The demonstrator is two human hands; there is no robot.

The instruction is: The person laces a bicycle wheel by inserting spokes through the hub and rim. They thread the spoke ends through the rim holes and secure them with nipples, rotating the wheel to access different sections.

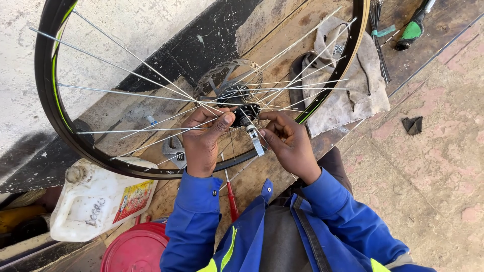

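Observation:
A black bicycle wheel rim [46,108] with silver spokes [131,55] stands upright in front of me. At its centre sits the black hub [241,108] with a silver brake disc [222,75] behind it. My left hand [202,138] grips the hub from the left, thumb pressed over the spokes. My right hand [287,141] pinches at the hub's right side, just above a silver quick-release lever [256,141]. Both arms wear blue sleeves.
A dirty grey rag [353,95] lies on the wooden bench [282,25] behind the wheel. A bundle of loose black spokes [378,35] and a green-handled tool [413,30] lie top right. A white plastic jug [91,201], red lid [136,249] and red screwdriver [232,199] sit below.

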